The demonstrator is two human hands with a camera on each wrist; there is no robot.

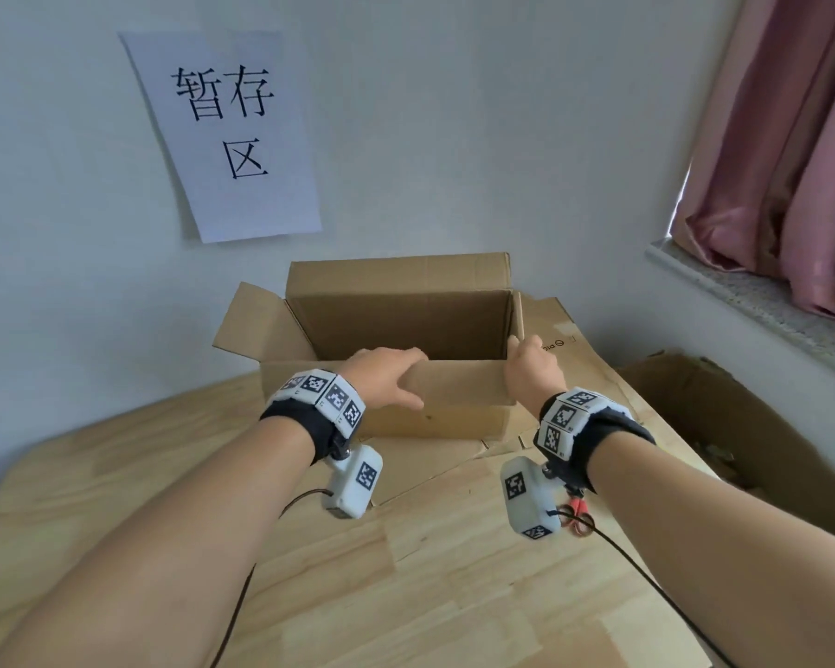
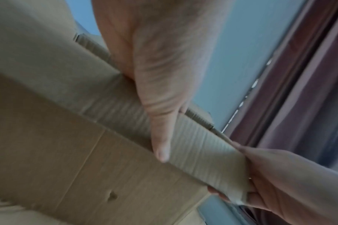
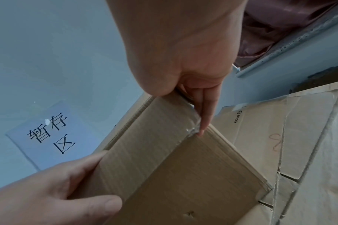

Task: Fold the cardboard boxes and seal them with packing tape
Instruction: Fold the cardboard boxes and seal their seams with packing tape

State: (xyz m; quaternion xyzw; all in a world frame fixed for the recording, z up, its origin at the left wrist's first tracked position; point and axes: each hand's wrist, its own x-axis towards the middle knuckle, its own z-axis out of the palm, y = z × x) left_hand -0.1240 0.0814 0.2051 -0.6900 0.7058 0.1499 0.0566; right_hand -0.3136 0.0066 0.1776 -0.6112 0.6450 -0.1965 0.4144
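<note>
1. Pale walls close in a corner where a printed paper sign (image 1: 223, 137) hangs on the far wall and a pink curtain (image 1: 782, 151) covers the window at right; a wooden tabletop (image 1: 406, 571) fills the near ground.
2. One cardboard box (image 1: 435, 412) stands upright on the tabletop against the far wall, its top open, the far and left flaps standing up or splayed out.
3. Both hands are on the near flap (image 1: 464, 383). The left hand (image 1: 386, 378) pinches its left end, thumb on the outer face and fingers over the edge. The right hand (image 1: 533, 373) pinches the right end at the corner, fingers curled round the edge.
4. Flattened cardboard sheets (image 1: 574, 359) lie under and to the right of the box; another open carton (image 1: 724, 426) sits at far right.
5. Judging by this, the box is erected but its top is not yet closed, and no tape shows on the top. Red-handled scissors (image 1: 577, 515) lie near the right wrist; I see no tape roll.
</note>
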